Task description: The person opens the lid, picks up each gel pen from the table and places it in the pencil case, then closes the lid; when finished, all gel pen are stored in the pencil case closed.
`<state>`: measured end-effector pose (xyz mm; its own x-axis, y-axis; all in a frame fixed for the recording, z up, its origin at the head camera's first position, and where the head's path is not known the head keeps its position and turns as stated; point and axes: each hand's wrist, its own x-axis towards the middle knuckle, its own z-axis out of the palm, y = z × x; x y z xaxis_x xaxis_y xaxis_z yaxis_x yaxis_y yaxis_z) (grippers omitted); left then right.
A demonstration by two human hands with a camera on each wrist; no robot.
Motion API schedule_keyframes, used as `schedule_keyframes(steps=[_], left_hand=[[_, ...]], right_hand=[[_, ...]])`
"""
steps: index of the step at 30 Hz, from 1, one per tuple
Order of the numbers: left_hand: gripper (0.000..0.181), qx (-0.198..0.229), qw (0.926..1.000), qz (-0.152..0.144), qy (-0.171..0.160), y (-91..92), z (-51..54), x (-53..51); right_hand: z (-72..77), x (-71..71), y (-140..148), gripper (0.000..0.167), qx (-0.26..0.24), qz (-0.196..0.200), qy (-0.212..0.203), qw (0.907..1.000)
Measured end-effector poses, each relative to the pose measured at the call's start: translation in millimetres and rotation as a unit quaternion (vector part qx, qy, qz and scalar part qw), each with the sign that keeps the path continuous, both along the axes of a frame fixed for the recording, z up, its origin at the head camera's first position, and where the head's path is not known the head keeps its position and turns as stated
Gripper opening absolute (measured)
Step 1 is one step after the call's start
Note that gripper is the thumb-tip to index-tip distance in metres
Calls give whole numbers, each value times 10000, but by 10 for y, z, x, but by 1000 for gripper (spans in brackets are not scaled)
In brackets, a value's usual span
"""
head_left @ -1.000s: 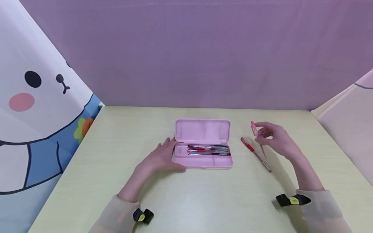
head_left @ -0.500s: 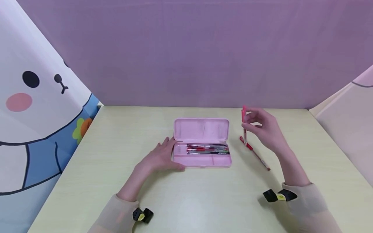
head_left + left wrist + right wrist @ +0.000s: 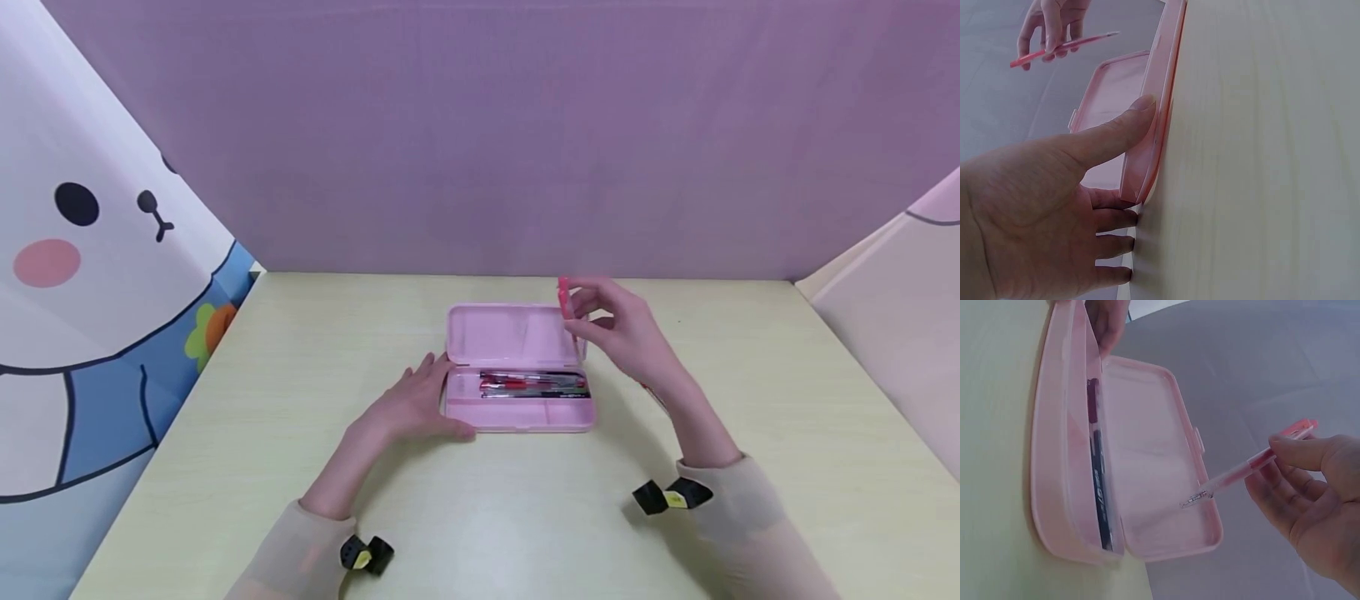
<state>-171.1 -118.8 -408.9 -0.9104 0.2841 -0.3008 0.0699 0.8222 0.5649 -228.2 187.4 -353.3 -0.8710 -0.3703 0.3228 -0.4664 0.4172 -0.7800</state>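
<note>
A pink pencil case (image 3: 517, 417) lies on the table with its lid (image 3: 502, 333) raised at the back. Several pens (image 3: 534, 385) lie in its rear compartment. My left hand (image 3: 416, 404) holds the case's left end, the thumb against the front wall and the fingers round the side. Over the right part of the lid, my right hand (image 3: 618, 329) pinches a gel pen (image 3: 1241, 470) with a pink-red top and a clear barrel. Its tip points down toward the case, apart from it. A second red pen (image 3: 655, 398) on the table is mostly hidden under my right forearm.
The pale wooden table (image 3: 480, 517) stretches around the case. A purple cloth (image 3: 480, 142) stands behind its back edge. A cartoon-printed cloth (image 3: 90, 333) hangs at the left, and a pale cloth (image 3: 900, 333) at the right.
My right hand has carried the gel pen leftward, from above the right side of the table to over the case's right end. The left hand and the case have stayed in place.
</note>
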Motion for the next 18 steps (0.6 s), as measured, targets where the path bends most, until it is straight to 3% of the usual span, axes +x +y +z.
schedule_keyframes(steps=[18], left_hand=[[113,-54,10000,-16,-69,15,3,5]], right_hand=[[-262,6,-274,50,838,1219,142,9889]])
